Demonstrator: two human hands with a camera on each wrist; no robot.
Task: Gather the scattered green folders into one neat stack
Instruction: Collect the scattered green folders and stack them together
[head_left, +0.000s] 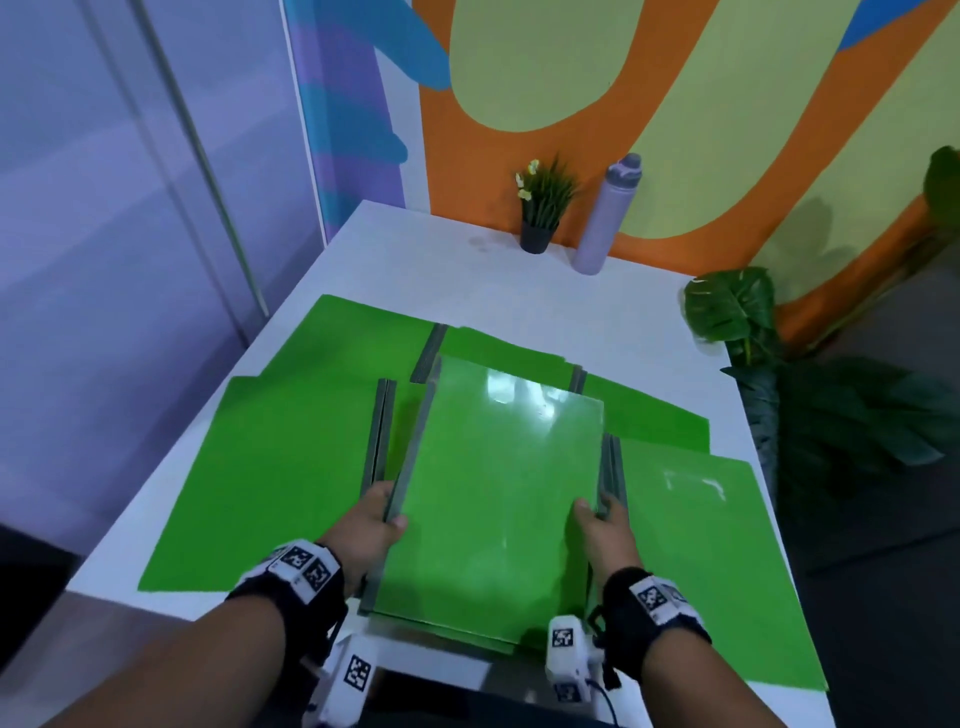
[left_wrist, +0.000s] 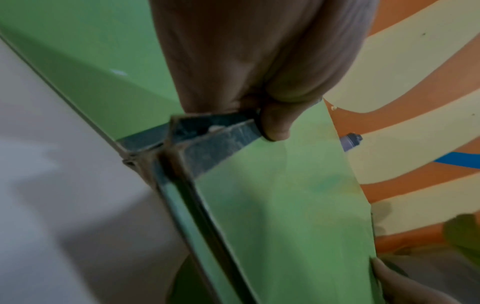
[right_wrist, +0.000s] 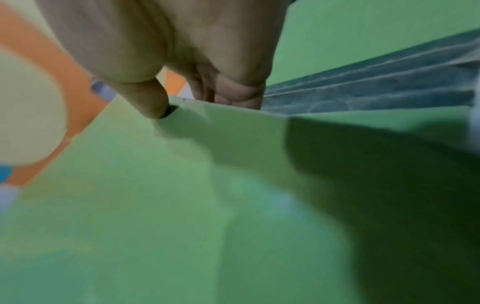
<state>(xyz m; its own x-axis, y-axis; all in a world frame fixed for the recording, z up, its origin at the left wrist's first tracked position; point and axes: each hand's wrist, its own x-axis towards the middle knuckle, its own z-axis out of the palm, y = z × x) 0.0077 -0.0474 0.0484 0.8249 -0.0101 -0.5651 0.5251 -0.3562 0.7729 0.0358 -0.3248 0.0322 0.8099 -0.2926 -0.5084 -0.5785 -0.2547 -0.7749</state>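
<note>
Nearest us, our left hand (head_left: 370, 519) and right hand (head_left: 597, 525) each grip a long side of the glossy green folder with its grey spine strip (head_left: 493, 499), thumbs on top and fingers curled under (we judge this two-sided hold keeps the floppy cover level and square for stacking). Beyond and to either side, the other flat green folders (head_left: 291, 441) lie overlapping and fanned on the white table (head_left: 467, 270), still to be gathered.
</note>
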